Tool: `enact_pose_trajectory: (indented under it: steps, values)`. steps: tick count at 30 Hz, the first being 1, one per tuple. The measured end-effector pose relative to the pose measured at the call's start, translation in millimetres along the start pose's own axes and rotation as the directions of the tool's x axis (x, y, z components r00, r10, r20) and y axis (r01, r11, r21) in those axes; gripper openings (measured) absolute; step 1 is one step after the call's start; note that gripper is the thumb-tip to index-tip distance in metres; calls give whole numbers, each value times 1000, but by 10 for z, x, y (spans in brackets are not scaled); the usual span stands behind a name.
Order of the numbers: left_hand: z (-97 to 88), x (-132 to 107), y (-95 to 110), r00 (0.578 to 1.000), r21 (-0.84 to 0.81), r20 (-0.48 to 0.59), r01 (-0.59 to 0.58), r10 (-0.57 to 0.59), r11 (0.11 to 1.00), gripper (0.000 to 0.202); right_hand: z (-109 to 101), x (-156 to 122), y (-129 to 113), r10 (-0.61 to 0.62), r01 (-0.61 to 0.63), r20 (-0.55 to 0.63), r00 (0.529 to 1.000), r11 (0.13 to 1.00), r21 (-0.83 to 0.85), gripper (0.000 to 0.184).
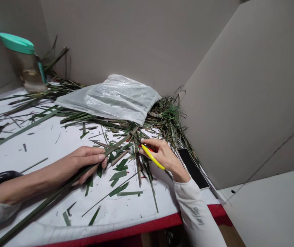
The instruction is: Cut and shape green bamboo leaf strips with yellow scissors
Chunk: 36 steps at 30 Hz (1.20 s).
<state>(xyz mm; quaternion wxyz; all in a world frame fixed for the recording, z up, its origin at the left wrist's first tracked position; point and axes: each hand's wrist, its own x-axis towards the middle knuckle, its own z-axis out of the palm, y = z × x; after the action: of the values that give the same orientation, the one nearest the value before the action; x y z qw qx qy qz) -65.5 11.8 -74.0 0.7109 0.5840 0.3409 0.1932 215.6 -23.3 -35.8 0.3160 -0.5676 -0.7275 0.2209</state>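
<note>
My left hand (90, 161) is closed around a long green leaf strip (46, 202), pinching it between thumb and fingers. The strip runs from the bottom left corner up through the hand to the loose leaves at mid-table. My right hand (162, 154) grips a scissors-like cutter with a yellow handle (152, 157). Its dark, narrow tip lies beside the strip's far end; whether the blades touch it I cannot tell. Short cut leaf pieces (118, 175) lie scattered on the white table covering (59, 144) between and below the hands.
A translucent plastic bag (111, 99) covers part of a leaf heap (169, 116) along the wall. A jug with a turquoise lid (28, 65) stands at the back left. A phone (193, 168) lies beside my right wrist. Red cloth (147, 224) edges the table front.
</note>
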Motion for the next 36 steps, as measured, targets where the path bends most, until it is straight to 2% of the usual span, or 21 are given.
enact_pose_trajectory:
  steps: [9, 13, 16, 19, 21, 22, 23, 26, 29, 32, 36]
  values:
    - [14, 0, 49, 996, -36, -89, -23, 20, 999, 38, 111, -1, 39, -62, 52, -55, 997, 985, -163, 30]
    - [2, 5, 64, 996, -69, -85, -26, 20, 997, 38, 175, -15, 56, -97, 99, 23, 995, 970, -223, 21]
    - [35, 3, 93, 995, -68, -99, -32, 25, 997, 37, 178, -31, -2, -112, 118, 43, 993, 972, -202, 24]
    - [103, -5, 117, 995, -54, -90, -50, 45, 997, 36, 199, -7, -127, -100, 96, -31, 995, 991, -95, 25]
    - [148, -9, 117, 996, -50, -62, -71, 68, 996, 36, 272, 30, -221, -39, 42, -32, 999, 993, 109, 30]
    - [165, -10, 113, 996, -48, -45, -83, 80, 995, 37, 327, 50, -261, -13, 13, -2, 1000, 976, 218, 32]
    - [179, -11, 108, 995, -47, -28, -92, 91, 995, 37, 392, 68, -295, 34, -52, 51, 998, 914, 402, 32]
    - [195, -13, 96, 994, -42, 0, -111, 111, 993, 37, 585, 101, -357, 72, -95, 64, 995, 843, 529, 36]
    - [190, -13, 97, 994, -34, -4, -110, 110, 993, 38, 698, 97, -388, 80, -64, -10, 997, 857, 512, 36]
    - [190, -10, 104, 995, -15, -2, -102, 102, 995, 39, 719, 70, -415, 84, -6, -156, 984, 896, 445, 37]
    - [202, -7, 122, 998, -13, 15, -65, 65, 998, 38, 700, 39, -431, 23, 86, -391, 920, 962, 258, 39]
